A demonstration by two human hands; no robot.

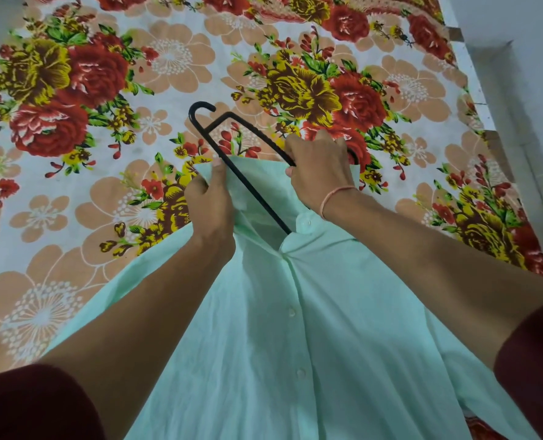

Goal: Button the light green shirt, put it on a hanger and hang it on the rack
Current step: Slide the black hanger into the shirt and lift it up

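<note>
The light green shirt (295,328) lies buttoned down its front on the flowered bed sheet (105,90), collar end away from me. A black hanger (248,182) is partly inside the neck opening, one arm running down into the collar, its hook pointing up and left. My left hand (211,204) grips the left side of the collar. My right hand (319,173) grips the hanger's other arm together with the right side of the collar. The lower part of the hanger is hidden inside the shirt.
The bed's right edge (486,122) runs along a pale wall and floor strip at the right. The sheet spreads far to the left and above the shirt. No rack is in view.
</note>
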